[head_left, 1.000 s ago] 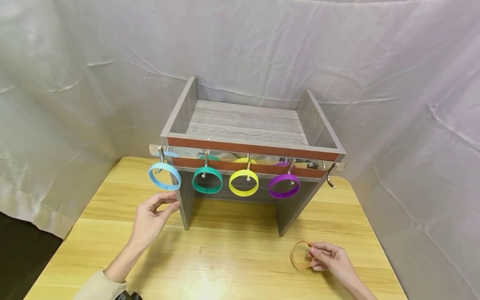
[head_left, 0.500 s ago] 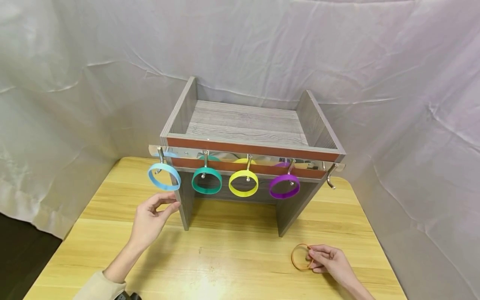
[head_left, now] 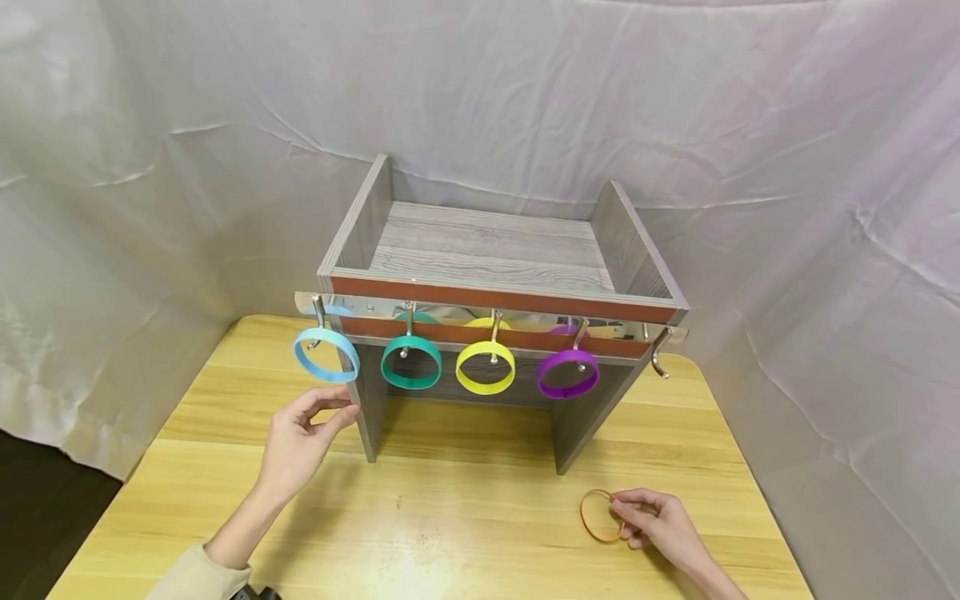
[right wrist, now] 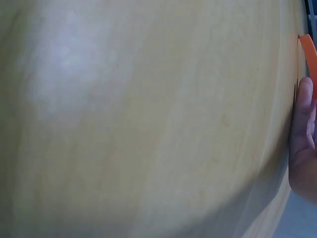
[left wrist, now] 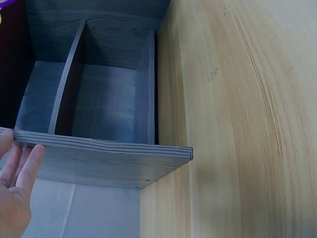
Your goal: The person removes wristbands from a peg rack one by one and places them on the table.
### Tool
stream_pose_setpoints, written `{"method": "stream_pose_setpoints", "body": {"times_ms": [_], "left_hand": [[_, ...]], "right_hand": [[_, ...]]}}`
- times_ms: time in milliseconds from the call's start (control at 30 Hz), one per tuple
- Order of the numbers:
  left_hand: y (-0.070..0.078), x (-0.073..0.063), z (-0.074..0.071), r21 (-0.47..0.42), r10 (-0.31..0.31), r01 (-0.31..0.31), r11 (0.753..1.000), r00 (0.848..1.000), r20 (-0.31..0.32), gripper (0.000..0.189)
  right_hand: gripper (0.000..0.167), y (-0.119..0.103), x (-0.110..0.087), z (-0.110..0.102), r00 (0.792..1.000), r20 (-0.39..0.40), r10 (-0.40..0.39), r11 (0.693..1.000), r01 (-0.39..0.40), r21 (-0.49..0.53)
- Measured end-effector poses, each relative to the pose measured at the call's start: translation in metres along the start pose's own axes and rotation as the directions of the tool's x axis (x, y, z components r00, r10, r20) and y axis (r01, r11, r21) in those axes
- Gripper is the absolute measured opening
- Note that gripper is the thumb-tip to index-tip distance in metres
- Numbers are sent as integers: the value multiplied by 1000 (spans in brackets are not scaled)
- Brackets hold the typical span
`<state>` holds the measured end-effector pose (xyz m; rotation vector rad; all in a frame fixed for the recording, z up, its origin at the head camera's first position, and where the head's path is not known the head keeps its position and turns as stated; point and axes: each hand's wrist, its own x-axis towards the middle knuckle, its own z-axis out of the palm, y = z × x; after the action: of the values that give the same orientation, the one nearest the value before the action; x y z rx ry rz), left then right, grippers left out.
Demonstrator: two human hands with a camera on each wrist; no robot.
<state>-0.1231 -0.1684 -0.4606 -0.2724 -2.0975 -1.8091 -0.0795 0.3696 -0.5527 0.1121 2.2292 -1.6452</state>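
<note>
My left hand (head_left: 295, 446) grips the front edge of the left side panel (head_left: 366, 429) of a grey wood-grain shelf (head_left: 491, 242). In the left wrist view, thumb and fingers lie on either side of that panel edge. At the lower right, my right hand (head_left: 663, 529) pinches a thin orange ring (head_left: 583, 517) by its right side, just over the table. Only a strip of the orange ring (right wrist: 309, 57) shows in the right wrist view. From hooks on the shelf front hang a light blue ring (head_left: 330, 377), a teal ring (head_left: 411, 384), a yellow ring (head_left: 485, 389) and a purple ring (head_left: 567, 392).
A shiny metal strip (head_left: 382, 307) along the shelf front carries the hooks. Its far-right hook (head_left: 657, 354) bears no ring. The shelf stands on a wooden table (head_left: 480, 533), with a pale curtain (head_left: 480, 92) behind and at both sides.
The orange ring has turned slightly in my right hand and shifted a little down and left. My left hand keeps its place on the panel.
</note>
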Motion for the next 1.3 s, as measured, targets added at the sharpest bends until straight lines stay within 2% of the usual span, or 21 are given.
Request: {"method": "stream_pose_setpoints", "body": {"times_ms": [300, 400, 600, 767, 900, 1133, 1300], "left_hand": [[0, 0, -1, -8, 21, -21, 1000, 1000, 20, 20], [0, 0, -1, -8, 21, -21, 1000, 1000, 21, 20], [1, 0, 0, 5, 1, -1, 1000, 1000, 8, 19], [1, -1, 0, 0, 3, -3, 1000, 1000, -1, 20], [1, -1, -1, -22, 16, -16, 1000, 1000, -5, 20], [2, -2, 0, -22, 11, -11, 1000, 1000, -3, 20], [3, -2, 0, -1, 8, -8, 1000, 1000, -1, 20]], "right_hand": [[43, -11, -4, -1, 997, -66, -31, 991, 22, -129], [41, -18, -7, -2, 994, -84, -72, 983, 57, -174], [38, -42, -15, -2, 977, -120, -176, 971, 152, -186], [33, -66, -19, 6, 951, -161, -265, 949, 228, -216], [26, -87, -21, 15, 919, -175, -353, 924, 312, -223], [20, -123, -27, 29, 867, -137, -480, 867, 445, -225], [18, -145, -32, 36, 821, -153, -550, 834, 530, -155]]}}
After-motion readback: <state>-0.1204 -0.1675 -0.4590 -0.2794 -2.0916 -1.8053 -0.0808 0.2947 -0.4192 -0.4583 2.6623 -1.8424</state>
